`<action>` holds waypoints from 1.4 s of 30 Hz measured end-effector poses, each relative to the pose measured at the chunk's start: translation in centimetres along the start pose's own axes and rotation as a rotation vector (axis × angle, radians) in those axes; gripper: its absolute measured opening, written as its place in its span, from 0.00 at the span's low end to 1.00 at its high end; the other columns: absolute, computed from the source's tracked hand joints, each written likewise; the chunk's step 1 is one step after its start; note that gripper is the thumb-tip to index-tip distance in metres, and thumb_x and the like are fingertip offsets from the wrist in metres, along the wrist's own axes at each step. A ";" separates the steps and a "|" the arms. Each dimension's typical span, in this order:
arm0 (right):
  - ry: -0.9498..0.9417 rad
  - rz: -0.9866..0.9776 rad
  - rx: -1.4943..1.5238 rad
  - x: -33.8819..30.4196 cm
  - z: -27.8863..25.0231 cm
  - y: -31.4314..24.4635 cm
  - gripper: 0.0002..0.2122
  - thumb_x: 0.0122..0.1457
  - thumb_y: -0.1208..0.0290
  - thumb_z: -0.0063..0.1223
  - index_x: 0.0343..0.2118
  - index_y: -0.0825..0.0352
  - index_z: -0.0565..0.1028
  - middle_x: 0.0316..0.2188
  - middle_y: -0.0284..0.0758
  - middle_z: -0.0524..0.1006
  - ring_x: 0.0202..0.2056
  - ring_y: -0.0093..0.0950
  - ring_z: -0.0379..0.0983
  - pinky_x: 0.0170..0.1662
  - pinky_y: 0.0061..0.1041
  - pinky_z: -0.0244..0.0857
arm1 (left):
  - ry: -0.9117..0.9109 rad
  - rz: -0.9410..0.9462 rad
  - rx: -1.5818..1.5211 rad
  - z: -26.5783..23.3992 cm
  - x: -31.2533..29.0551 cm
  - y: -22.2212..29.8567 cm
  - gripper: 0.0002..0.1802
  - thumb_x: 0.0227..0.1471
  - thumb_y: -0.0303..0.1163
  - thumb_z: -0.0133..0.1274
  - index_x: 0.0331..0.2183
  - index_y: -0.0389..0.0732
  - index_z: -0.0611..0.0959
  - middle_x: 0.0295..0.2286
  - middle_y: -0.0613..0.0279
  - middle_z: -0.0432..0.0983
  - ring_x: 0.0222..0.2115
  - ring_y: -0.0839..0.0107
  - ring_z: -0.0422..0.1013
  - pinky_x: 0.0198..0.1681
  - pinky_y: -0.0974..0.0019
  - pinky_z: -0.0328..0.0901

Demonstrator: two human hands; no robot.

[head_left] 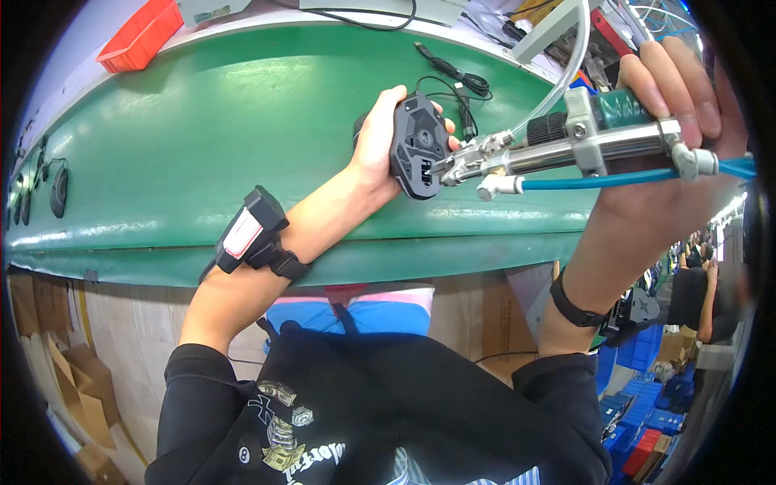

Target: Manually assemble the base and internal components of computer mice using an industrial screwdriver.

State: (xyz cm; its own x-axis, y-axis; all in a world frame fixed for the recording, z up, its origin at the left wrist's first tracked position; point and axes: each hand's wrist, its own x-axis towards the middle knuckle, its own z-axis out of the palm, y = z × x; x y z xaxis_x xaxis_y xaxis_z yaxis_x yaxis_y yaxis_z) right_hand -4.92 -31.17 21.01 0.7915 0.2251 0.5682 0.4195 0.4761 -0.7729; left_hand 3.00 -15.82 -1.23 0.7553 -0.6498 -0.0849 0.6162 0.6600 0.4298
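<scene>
Left hand (377, 139) in the head view has a firm grip on a black mouse (420, 139), underside up, over the green worktop (275, 121); right hand (679, 93) is wrapped round a metal tool (630, 145) with a blue tube (598, 180), tip right by the mouse, can't tell if touching

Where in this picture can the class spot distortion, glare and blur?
Head view: the green table's edges curve, and black corners frame the scene; head view: pale glare streaks the tabletop; head view: the co-worker near the right rim looks soft, while the black mouse in the left hand looks clearer.
</scene>
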 end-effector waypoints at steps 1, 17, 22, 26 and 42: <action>-0.031 0.032 0.017 -0.1 0.0 0.3 0.09 0.63 0.75 0.42 0.25 0.60 0.66 0.21 0.24 0.65 0.24 0.14 0.63 0.34 0.18 0.58 | 0.015 -0.005 0.003 0.1 0.1 -0.2 0.27 0.61 0.54 0.36 0.39 0.39 0.75 0.32 0.50 0.78 0.33 0.60 0.77 0.36 0.57 0.73; -0.028 0.005 0.001 -0.7 1.1 3.2 0.14 0.67 0.73 0.38 0.22 0.57 0.62 0.19 0.22 0.62 0.21 0.12 0.59 0.33 0.18 0.58 | 0.068 -0.005 0.031 0.9 0.0 -0.3 0.27 0.61 0.53 0.35 0.37 0.38 0.77 0.31 0.49 0.79 0.31 0.62 0.76 0.36 0.59 0.72; 0.034 -0.310 -0.241 -0.6 2.5 6.2 0.09 0.68 0.73 0.41 0.43 0.72 0.71 0.18 0.20 0.60 0.19 0.12 0.58 0.29 0.18 0.57 | 0.075 0.024 0.008 1.0 0.3 -0.9 0.25 0.63 0.52 0.38 0.37 0.38 0.76 0.30 0.51 0.79 0.29 0.63 0.76 0.36 0.61 0.73; 0.215 -0.161 -0.042 -0.9 -0.1 -1.8 0.09 0.65 0.70 0.46 0.43 0.70 0.72 0.17 0.20 0.59 0.17 0.12 0.56 0.23 0.19 0.54 | 0.210 0.124 0.421 2.1 0.3 -3.3 0.23 0.66 0.52 0.39 0.39 0.41 0.73 0.31 0.55 0.76 0.31 0.67 0.75 0.39 0.65 0.71; 0.369 -0.163 -0.402 -2.7 -0.9 -3.8 0.13 0.62 0.68 0.53 0.46 0.68 0.69 0.18 0.22 0.61 0.17 0.12 0.57 0.22 0.16 0.53 | 0.203 0.514 2.506 0.5 0.1 0.2 0.36 0.45 0.50 0.63 0.54 0.47 0.73 0.42 0.44 0.70 0.44 0.49 0.68 0.47 0.47 0.64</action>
State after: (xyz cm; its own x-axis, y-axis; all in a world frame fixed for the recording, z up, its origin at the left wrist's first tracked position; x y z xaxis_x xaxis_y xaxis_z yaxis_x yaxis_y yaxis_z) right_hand -8.22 -34.35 22.18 0.7752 -0.1706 0.6082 0.6279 0.1024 -0.7715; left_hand 3.09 -16.02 -0.68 0.7748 -0.5482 0.3150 -0.6102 -0.7787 0.1457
